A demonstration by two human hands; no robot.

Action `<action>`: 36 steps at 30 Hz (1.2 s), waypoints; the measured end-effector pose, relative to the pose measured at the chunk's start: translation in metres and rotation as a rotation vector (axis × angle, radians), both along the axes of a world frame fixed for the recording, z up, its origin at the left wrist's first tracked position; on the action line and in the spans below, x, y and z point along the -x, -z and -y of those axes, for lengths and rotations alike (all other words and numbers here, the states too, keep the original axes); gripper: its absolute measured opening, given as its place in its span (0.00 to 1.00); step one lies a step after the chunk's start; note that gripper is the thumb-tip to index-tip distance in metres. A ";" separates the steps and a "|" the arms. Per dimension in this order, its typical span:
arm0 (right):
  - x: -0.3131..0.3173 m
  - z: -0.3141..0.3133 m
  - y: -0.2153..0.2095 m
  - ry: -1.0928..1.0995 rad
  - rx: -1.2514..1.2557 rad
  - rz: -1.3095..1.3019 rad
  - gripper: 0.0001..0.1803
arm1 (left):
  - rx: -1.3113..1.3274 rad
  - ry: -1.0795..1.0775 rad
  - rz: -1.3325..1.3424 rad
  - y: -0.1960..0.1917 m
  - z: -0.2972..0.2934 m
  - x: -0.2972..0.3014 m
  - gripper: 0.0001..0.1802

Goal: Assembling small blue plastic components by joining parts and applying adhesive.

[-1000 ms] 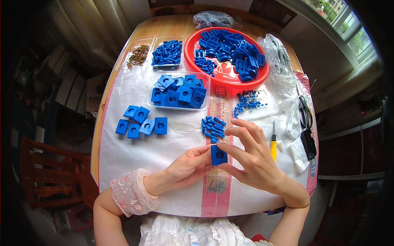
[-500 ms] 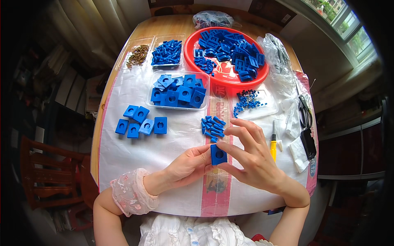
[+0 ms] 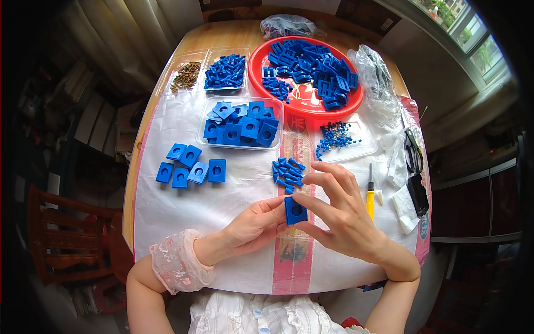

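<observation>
A blue rectangular plastic piece with a round hole (image 3: 296,210) is held upright between my two hands, above the cloth. My left hand (image 3: 257,224) pinches its left edge between thumb and fingers. On the other side, my right hand (image 3: 340,214) grips the piece by its top and lower right edge with index finger and thumb, its other fingers raised. Just beyond lies a small heap of blue peg-like parts (image 3: 288,172). Several similar blue holed pieces (image 3: 198,171) rest on the cloth to the left.
A clear tub of blue holed pieces (image 3: 232,134) stands farther back, near boxes of blue pegs (image 3: 225,72) and brass-coloured screws (image 3: 186,75). A red basin (image 3: 305,107) holds more blue parts. At right lie tiny parts (image 3: 336,137), a yellow-handled screwdriver (image 3: 370,199) and black scissors (image 3: 413,156).
Almost nothing differs. Both hands keep their hold on the blue holed piece in the same place.
</observation>
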State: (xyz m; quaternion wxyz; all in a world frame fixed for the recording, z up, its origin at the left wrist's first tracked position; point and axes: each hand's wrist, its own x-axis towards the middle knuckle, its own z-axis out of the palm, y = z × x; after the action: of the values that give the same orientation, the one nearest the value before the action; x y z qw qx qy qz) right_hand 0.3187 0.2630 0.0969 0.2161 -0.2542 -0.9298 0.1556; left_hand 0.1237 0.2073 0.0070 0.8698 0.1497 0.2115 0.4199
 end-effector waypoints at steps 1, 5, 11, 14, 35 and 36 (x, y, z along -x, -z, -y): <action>0.000 0.000 0.000 -0.001 0.002 0.001 0.27 | -0.002 -0.001 -0.003 -0.001 0.000 0.000 0.22; 0.000 0.000 -0.001 -0.001 0.002 0.000 0.27 | -0.003 0.001 -0.014 -0.001 0.000 0.000 0.22; 0.000 0.000 0.001 0.000 0.003 -0.004 0.27 | -0.012 -0.007 -0.011 0.000 0.000 0.000 0.22; 0.000 0.000 0.000 -0.002 0.003 -0.004 0.27 | -0.007 -0.007 -0.003 0.000 0.000 0.000 0.22; 0.000 0.000 0.000 0.002 -0.001 0.002 0.27 | -0.011 0.009 -0.003 0.002 0.000 0.001 0.22; 0.000 0.000 0.000 0.003 -0.001 0.001 0.27 | -0.011 0.009 -0.002 0.002 0.000 0.001 0.22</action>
State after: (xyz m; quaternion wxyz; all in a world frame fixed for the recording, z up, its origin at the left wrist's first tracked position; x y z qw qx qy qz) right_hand 0.3183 0.2626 0.0966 0.2158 -0.2556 -0.9296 0.1549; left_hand 0.1224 0.2072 0.0047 0.8708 0.1558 0.2092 0.4168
